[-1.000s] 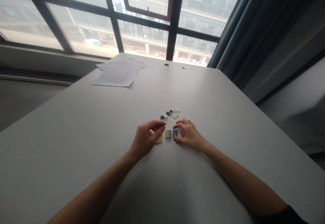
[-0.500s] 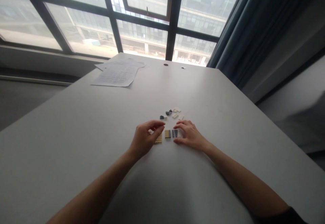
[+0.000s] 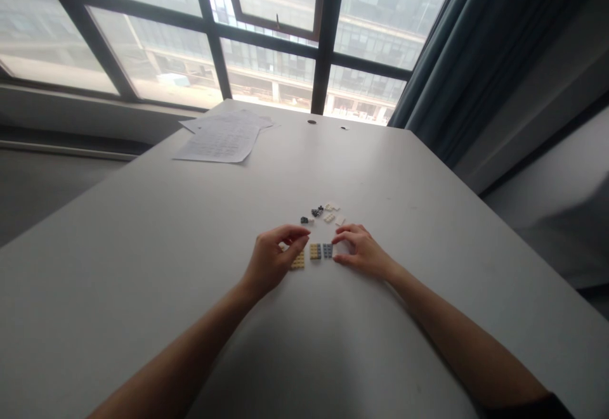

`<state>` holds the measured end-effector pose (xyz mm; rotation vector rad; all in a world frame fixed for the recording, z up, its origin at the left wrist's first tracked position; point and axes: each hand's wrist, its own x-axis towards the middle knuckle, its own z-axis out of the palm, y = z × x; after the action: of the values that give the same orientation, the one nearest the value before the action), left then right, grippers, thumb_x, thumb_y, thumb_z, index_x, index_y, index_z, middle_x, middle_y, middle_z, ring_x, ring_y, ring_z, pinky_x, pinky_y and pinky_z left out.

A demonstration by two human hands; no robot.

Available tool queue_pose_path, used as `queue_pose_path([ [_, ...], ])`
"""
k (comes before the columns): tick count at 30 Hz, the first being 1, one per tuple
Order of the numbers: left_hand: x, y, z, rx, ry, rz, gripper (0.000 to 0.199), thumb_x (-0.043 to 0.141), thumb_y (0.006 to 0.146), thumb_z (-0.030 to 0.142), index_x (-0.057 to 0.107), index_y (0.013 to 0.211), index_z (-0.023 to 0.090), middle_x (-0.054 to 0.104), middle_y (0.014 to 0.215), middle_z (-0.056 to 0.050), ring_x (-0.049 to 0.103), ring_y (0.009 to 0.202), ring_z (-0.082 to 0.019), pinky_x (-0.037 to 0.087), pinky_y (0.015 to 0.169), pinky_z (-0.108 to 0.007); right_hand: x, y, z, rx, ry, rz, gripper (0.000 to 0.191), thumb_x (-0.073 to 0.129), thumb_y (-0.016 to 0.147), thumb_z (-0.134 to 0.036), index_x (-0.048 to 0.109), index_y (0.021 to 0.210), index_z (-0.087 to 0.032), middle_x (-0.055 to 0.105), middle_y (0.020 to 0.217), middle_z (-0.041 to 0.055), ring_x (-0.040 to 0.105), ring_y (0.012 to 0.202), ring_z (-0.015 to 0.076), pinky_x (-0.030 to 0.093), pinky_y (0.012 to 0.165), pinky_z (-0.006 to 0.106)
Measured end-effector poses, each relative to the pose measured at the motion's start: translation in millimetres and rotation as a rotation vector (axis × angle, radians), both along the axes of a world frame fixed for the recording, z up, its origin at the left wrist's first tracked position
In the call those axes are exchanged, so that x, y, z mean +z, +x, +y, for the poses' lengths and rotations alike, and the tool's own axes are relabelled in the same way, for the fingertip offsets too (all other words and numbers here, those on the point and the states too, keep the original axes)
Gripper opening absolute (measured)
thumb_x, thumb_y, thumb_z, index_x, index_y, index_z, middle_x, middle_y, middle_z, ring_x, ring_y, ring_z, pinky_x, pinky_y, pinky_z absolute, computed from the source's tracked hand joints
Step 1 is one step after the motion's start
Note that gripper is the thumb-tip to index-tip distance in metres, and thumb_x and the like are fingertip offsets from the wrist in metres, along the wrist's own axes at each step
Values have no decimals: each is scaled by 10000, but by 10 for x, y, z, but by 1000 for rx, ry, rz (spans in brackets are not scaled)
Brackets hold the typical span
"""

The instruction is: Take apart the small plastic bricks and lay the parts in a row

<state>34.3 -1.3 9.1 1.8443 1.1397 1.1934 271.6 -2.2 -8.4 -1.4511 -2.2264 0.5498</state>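
Left hand (image 3: 309,236) by yellow plate (image 3: 299,260), grip: can't tell | right hand (image 3: 333,250), released, by grey plate (image 3: 328,251) | worktop (image 3: 190,216) edges well apart | papers (image 3: 221,140): print illegible

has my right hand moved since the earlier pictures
Yes. The right hand has shifted to the right, its fingers now farther from the yellow-and-gray block, which has stayed put.
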Motion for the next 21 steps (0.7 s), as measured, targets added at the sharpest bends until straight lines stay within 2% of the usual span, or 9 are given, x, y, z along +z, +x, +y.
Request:
queue_pose_path([
  [11, -5, -57, 37, 45, 2, 0, 213, 630, 784, 358, 713, 859, 177, 719, 780, -35, 625, 684, -150, 507, 680, -264, -37, -8, 10, 20, 13, 36, 330, 746, 720, -301, 673, 1035, -234, 582, 1216, 77, 468, 1182, 234, 335, 1032, 427],
  [14, -13, -161, 123, 105, 0, -10, 241, 628, 784, 376, 708, 892, 176, 726, 834, -45, 636, 732, -162, 510, 710, -277, -26, 19, 38, 8, 27, 99, 381, 752, 717, -316, 653, 1070, -214, 589, 1203, 83, 481, 1175, 224, 347, 1029, 406],
  [21, -123, -513, 375, 312, -8, 82, 286, 614, 773, 411, 704, 921, 183, 728, 882, -51, 629, 703, -164, 508, 694, -277, 26, 72, 243, -149, 101, 84, 242, 679, 763, -251, 674, 1002, -214, 624, 1125, 70, 534, 1095, 214, 383, 981, 396],
])
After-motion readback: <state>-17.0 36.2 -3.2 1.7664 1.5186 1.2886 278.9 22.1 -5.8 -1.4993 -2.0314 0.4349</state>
